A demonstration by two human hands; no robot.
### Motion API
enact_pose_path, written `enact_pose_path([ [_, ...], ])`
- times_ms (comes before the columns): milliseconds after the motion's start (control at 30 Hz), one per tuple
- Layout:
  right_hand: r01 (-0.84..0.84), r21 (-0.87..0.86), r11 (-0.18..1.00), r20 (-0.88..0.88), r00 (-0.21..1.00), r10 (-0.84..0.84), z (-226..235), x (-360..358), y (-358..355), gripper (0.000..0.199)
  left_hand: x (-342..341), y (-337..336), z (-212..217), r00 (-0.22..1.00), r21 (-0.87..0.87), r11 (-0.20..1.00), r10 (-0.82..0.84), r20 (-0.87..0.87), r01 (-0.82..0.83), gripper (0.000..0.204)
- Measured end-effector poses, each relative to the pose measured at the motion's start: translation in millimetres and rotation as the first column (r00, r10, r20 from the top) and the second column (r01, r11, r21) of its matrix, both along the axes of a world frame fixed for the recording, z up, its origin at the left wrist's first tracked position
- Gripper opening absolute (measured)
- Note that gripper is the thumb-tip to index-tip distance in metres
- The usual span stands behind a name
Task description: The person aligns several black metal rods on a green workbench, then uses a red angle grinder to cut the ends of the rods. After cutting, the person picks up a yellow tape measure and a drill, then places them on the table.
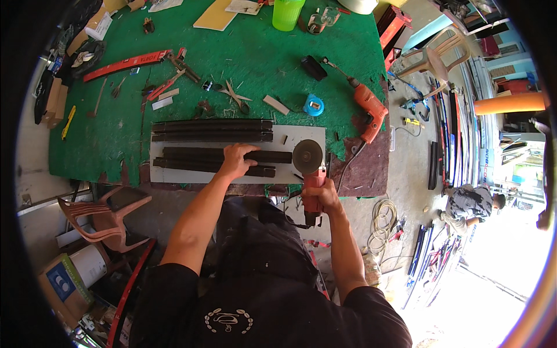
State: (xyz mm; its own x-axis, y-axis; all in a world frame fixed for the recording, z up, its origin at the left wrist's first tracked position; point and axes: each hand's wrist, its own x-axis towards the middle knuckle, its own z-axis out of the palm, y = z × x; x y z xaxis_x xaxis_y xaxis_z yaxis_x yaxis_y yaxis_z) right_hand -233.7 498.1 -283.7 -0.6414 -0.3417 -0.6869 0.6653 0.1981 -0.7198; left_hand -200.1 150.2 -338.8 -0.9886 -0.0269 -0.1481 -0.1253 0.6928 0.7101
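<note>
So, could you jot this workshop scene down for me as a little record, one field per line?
Left hand: thumb and fingers on dark bars
Right hand: gripping a red angle grinder
Grinder disc: beside one bar's end; contact unclear
Under the bars: pale grey board
Table: green, with worn brown patches
Farther tools: orange-red drill, blue tape measure, scissors
Floor, left: brown chair
Floor, right: pale coil; another person beyond

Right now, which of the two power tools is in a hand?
The angle grinder with the round disc, gripped in the right hand; the orange drill lies untouched on the green table.
</note>
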Motion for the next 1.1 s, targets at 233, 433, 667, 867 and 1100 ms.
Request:
enact_pose_path([
  [233, -0.006, 0.001, 1.0, -0.079, 0.997, 0.006, -11.2, 0.5, -6.3, 0.03, -1.2, 3.8, 14.9, 1.0, -0.08, 0.997, -0.013, -0.022, 0.012, 0.046],
  [433, -0.02, 0.054, 0.998, -0.093, 0.995, 0.025, -14.0, 0.2, -9.7, 0.032, -2.1, 4.3, 19.9, 1.0, -0.054, 0.999, -0.004, 0.014, 0.005, 0.047],
  [667, -0.042, 0.079, 0.996, -0.106, 0.993, 0.051, -16.4, 0.0, -9.9, 0.032, -2.8, 4.6, 23.3, 0.998, -0.055, 0.998, -0.005, 0.064, 0.009, 0.047],
  [867, -0.066, 0.136, 0.988, -0.111, 0.99, 0.081, -12.0, -1.9, -12.6, 0.034, -2.6, 4.8, 22.1, 0.999, -0.051, 0.999, -0.002, 0.049, 0.004, 0.047],
  [1100, -0.048, 0.128, 0.991, -0.087, 0.994, 0.06, -1.1, -1.5, -18.5, 0.035, -2.3, 4.9, 23.9, 0.998, -0.048, 0.999, 0.001, 0.058, 0.002, 0.046],
])
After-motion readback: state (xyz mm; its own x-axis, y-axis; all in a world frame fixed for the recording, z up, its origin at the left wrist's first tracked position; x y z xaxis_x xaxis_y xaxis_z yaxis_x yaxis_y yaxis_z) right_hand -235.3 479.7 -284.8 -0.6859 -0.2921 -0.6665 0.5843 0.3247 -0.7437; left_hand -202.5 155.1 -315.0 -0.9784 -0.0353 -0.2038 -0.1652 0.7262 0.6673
